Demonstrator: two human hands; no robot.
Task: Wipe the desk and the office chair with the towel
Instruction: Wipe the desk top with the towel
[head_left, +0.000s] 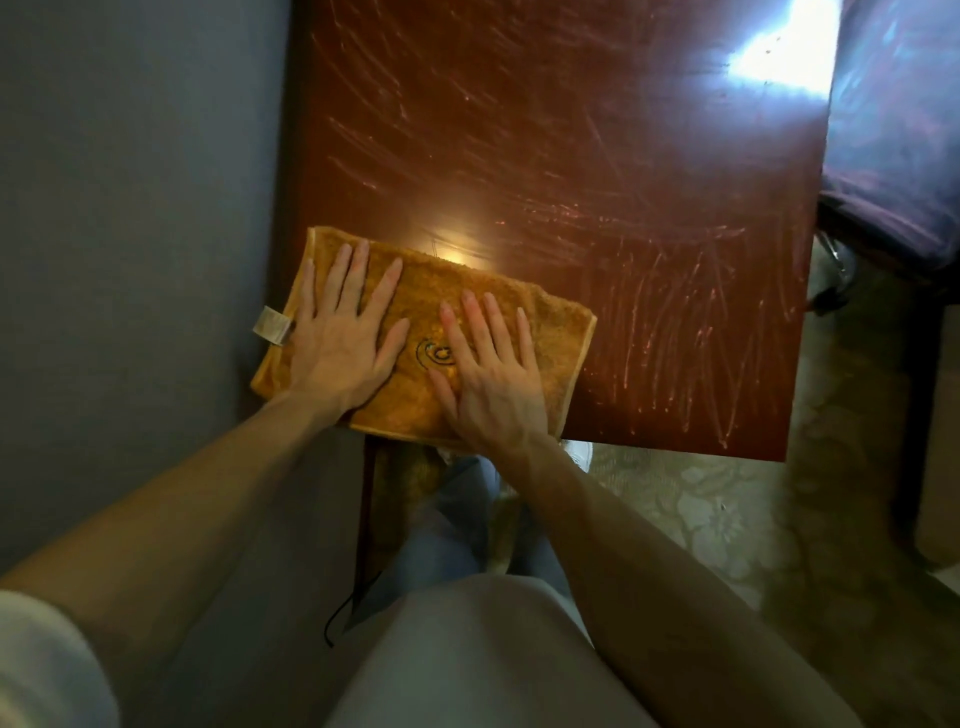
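Note:
An orange folded towel (556, 332) with a dark swirl mark lies on the near left corner of the reddish-brown desk (571, 156). My left hand (343, 338) presses flat on the towel's left half with fingers spread. My right hand (491, 369) presses flat on its right half, fingers straight. A white label (270, 325) sticks out from the towel's left edge, past the desk's side. The desk top shows many streaks and scratches. The office chair (893, 156), dark with a purple sheen, stands at the desk's right side, only partly in view.
A grey wall (130, 208) runs close along the desk's left edge. Patterned pale floor (701, 509) shows in front of and right of the desk. A thin black cord (340, 613) hangs beside the desk leg near my legs.

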